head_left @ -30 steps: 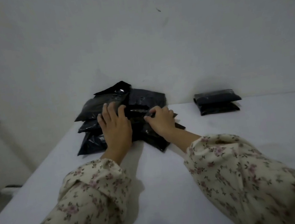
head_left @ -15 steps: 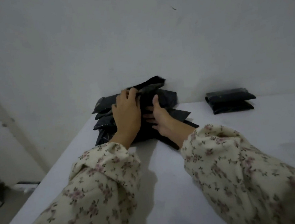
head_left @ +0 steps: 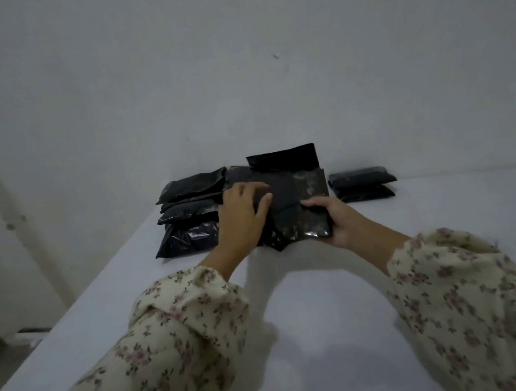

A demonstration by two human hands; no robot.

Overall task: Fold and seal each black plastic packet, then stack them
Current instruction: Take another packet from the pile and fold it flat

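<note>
Right hand [head_left: 335, 223] grips the near right corner of a black plastic packet [head_left: 296, 203], thumb on top, while the left hand [head_left: 242, 220] lies spread on its left side. Soft, slick and filled, the packet looks likely to sag and slip, so opposite edges seem the surest hold. A bare grey wall [head_left: 234, 68] rises beyond both hands, and a white table [head_left: 330, 316] runs beneath them. A loose pile of packets [head_left: 188, 223] lies just left of the left hand. A stack of two [head_left: 362, 182] sits beyond the right.
</note>
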